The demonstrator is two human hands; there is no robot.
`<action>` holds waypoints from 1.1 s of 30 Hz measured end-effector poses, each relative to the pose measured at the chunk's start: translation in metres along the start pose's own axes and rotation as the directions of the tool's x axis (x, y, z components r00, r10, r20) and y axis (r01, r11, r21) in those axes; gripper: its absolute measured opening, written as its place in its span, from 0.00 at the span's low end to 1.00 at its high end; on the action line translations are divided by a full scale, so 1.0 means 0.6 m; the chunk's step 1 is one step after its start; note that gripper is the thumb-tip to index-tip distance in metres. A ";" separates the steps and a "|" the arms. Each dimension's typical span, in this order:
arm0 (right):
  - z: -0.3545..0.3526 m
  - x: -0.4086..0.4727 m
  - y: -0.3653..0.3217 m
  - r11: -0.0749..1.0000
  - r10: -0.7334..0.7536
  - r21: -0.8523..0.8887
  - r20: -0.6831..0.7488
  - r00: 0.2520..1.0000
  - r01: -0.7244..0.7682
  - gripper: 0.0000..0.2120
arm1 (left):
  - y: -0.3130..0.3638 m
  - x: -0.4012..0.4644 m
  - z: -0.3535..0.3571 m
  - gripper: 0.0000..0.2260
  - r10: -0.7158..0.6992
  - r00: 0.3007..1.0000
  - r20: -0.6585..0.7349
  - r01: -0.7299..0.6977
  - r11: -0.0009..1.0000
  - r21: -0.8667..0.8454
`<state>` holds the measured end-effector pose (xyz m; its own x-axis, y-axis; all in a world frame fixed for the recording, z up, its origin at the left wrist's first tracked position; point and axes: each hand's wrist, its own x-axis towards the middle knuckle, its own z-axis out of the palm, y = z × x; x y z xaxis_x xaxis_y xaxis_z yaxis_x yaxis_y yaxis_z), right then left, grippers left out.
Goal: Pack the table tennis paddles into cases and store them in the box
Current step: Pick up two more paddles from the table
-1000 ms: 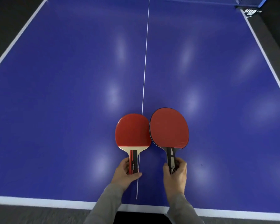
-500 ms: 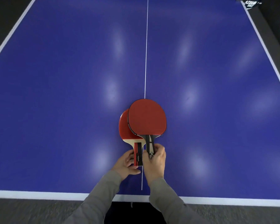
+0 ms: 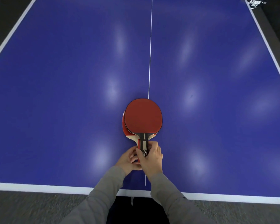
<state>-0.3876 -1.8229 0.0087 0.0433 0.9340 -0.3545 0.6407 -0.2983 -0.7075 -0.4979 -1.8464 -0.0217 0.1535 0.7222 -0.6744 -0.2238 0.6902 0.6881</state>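
Observation:
Two red table tennis paddles lie stacked near the front middle of the blue table [image 3: 71, 94]. The upper paddle [image 3: 143, 116] has a dark handle, and my right hand [image 3: 152, 159] grips that handle. The lower paddle [image 3: 123, 126] is almost wholly covered; only its red left rim, pale wood shoulder and red handle show. My left hand [image 3: 128, 160] holds that red handle from the left, touching my right hand. No case or box is in view.
A white centre line [image 3: 150, 46] runs down the table and a white border [image 3: 39, 187] marks its near edge. Part of the net post with a dark label [image 3: 254, 4] shows at the top right. Grey carpet lies below the table edge.
The two paddles lay side by side a second ago. My right hand has slid its paddle left over the other one, and both hands have come together at the handles.

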 end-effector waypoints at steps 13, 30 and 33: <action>-0.016 0.000 0.014 0.998 -0.051 -0.023 0.054 0.997 0.053 0.21 | 0.006 -0.008 0.013 0.31 0.065 0.998 -0.006 -0.064 0.996 0.064; -0.021 0.004 0.014 0.985 -0.062 0.166 0.146 0.987 0.038 0.18 | 0.003 -0.006 0.016 0.29 0.088 0.995 -0.048 -0.083 0.991 0.109; -0.017 0.002 0.014 0.986 -0.059 0.165 0.144 0.988 0.034 0.19 | 0.004 -0.006 0.016 0.29 0.071 0.996 -0.050 -0.066 0.994 0.087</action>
<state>-0.3742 -1.8223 0.0088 -0.1050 0.9119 -0.3967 0.5066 -0.2943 -0.8104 -0.4895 -1.8468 -0.0151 0.0890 0.7662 -0.6364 -0.1485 0.6420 0.7522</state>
